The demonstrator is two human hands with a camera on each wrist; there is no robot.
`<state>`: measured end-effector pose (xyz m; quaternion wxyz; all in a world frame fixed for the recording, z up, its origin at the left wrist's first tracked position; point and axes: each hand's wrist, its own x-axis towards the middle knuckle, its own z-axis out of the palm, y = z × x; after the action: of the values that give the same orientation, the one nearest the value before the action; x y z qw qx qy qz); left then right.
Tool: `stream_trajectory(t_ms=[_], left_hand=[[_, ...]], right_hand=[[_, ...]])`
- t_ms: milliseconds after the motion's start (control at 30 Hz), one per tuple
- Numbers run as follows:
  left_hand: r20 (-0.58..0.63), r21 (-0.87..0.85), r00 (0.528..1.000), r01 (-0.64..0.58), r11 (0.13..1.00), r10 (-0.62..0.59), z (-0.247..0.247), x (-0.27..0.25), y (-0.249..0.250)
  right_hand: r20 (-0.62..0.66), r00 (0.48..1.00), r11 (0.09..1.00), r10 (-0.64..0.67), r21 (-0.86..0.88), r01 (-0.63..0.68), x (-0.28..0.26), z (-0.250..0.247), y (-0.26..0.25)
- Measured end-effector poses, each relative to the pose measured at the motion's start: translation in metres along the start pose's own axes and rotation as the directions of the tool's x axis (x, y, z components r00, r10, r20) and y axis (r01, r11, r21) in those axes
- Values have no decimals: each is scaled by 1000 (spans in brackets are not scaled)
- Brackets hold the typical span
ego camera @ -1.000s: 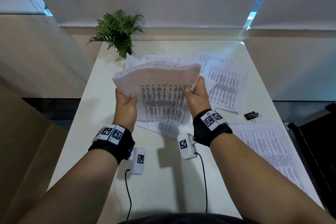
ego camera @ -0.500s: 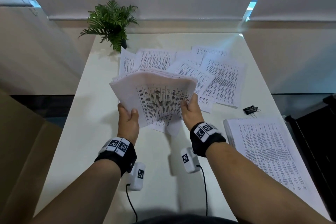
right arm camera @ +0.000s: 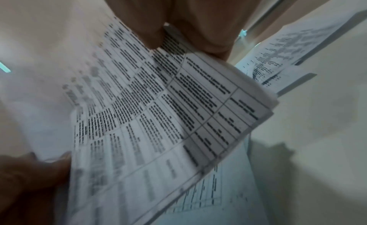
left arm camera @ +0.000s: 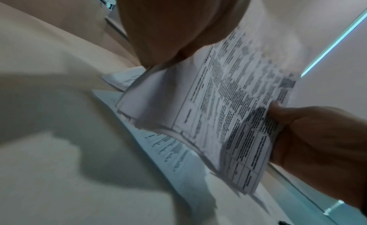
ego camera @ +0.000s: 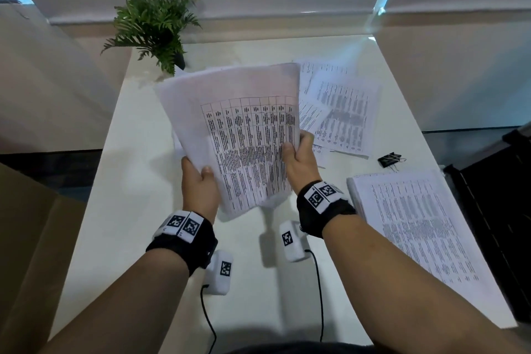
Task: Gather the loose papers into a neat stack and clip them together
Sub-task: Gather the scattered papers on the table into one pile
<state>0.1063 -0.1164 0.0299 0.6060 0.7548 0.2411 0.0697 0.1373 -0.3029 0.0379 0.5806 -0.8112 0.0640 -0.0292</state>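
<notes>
A bundle of printed papers [ego camera: 244,135] stands nearly upright above the white table [ego camera: 138,187], its bottom edges uneven. My left hand [ego camera: 201,178] grips its lower left edge, thumb on the front sheet. My right hand [ego camera: 298,152] grips the right edge, thumb in front and fingers behind. The left wrist view shows the bundle [left arm camera: 228,102] fanned at the bottom, with both hands on it. In the right wrist view the bundle [right arm camera: 158,110] fills the frame. Loose sheets [ego camera: 342,112] lie on the table behind it. A black binder clip [ego camera: 389,159] lies to the right.
A thick stack of printed sheets [ego camera: 416,233] lies at the table's right edge. A potted fern [ego camera: 155,26] stands at the back left corner. A brown cardboard box [ego camera: 31,238] is left of the table, and a dark object [ego camera: 500,210] to the right.
Both hands have tipped the bundle up from a flatter, bowed hold to nearly upright and shifted it a little lower and nearer. The grips are unchanged.
</notes>
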Motion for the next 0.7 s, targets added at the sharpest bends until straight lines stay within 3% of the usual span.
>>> stream_trajectory(t_ms=[100,233,333,400,467,533,700], left_hand=[[75,47,997,-23,999,19,14,-11,13],[306,123,951,-89,988,48,43,-33,18],[494,99,869,-107,989,44,72,-55,19],[625,100,779,-142,985,49,94,-74,21],[721,140,688,-257,956,79,118,-94,21],[777,243,626,-397,885,67,141,-116,17],[836,402,525,-393,827,-157,180,-160,-1]], right_hand=[[-71,997,989,-18,-145,7,-5,-26,-2],[-269,958,963,100,-216,-162,-9,-88,15],[-322,927,915,191,-284,-287,-19,-144,32],[-323,911,879,255,-314,-358,-31,-178,42],[-331,905,833,267,-393,-389,-45,-207,55],[-360,885,776,295,-449,-442,-58,-234,70],[-412,802,699,432,-410,-587,-89,-284,111]])
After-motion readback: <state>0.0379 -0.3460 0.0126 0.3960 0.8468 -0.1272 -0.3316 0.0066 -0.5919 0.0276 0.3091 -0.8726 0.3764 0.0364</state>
